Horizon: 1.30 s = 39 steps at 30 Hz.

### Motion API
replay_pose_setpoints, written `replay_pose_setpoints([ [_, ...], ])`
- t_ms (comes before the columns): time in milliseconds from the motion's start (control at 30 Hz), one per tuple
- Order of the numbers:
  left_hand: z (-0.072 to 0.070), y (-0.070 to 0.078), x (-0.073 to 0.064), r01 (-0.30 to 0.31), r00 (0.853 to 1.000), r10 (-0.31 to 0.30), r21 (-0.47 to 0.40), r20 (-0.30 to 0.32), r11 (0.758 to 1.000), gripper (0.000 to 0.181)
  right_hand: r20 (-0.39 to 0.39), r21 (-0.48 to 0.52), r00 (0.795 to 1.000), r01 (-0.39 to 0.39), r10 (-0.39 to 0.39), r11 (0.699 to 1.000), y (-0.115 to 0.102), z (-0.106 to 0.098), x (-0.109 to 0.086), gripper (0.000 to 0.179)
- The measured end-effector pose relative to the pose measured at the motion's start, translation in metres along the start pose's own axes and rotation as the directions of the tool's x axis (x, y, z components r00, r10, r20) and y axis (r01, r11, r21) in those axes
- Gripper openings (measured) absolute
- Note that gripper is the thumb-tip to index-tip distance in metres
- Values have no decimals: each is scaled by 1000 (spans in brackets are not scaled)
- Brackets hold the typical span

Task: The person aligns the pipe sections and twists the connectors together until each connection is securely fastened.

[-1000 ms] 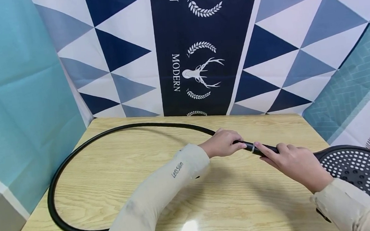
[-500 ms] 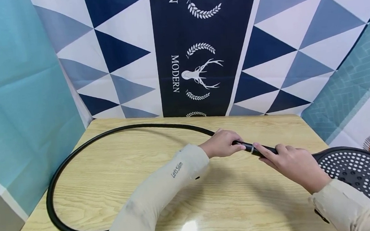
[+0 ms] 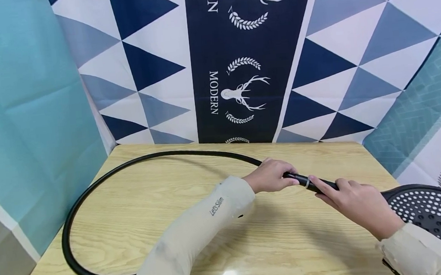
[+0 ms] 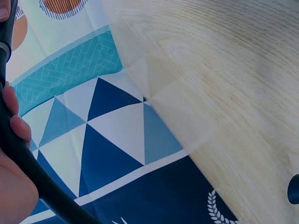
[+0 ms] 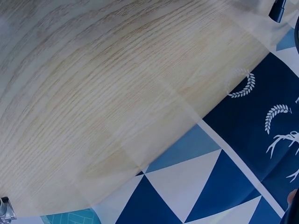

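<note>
Shower head (image 3: 435, 220): points right, handle (image 3: 328, 184) slanting down-right
Left hand (image 3: 272, 175): wrapped round the hose (image 3: 167, 153)
Right hand (image 3: 359, 202): gripping that handle

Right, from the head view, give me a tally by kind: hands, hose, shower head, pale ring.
Hands: 2 (left hand, right hand)
Hose: 1
Shower head: 1
Pale ring: 1
Total: 5

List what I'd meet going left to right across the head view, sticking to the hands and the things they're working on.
Black hose loop, left hand, pale ring, right hand, black perforated shower head.
</note>
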<state>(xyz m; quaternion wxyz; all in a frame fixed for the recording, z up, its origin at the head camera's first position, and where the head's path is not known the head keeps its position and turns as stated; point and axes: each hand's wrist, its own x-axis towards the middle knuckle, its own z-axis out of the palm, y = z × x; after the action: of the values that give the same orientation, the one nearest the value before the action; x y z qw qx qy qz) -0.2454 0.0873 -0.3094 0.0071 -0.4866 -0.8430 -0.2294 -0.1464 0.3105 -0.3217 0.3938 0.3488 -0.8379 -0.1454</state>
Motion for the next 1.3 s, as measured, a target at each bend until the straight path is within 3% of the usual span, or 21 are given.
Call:
replay_pose_setpoints([
  [167,2,0,0,35,998,-36,14,60,999,23,6,2,1000,6,-6,1000,0,-1,3,56],
  [367,3,1,1,19,994,-25,56,105,998,29,-66,0,997,30,-30,1000,-3,-8,7,53],
  [733,5,-3,-6,-41,999,40,62,15,997,22,-18,7,999,28,-27,1000,-1,-2,4,55],
  [1067,12,-2,-7,-52,998,55,93,-33,994,22,-8,12,1000,29,-29,1000,0,0,-2,56],
  [1300,9,0,-4,-17,1000,16,48,23,999,28,-7,15,999,33,-33,999,3,1,-1,56],
])
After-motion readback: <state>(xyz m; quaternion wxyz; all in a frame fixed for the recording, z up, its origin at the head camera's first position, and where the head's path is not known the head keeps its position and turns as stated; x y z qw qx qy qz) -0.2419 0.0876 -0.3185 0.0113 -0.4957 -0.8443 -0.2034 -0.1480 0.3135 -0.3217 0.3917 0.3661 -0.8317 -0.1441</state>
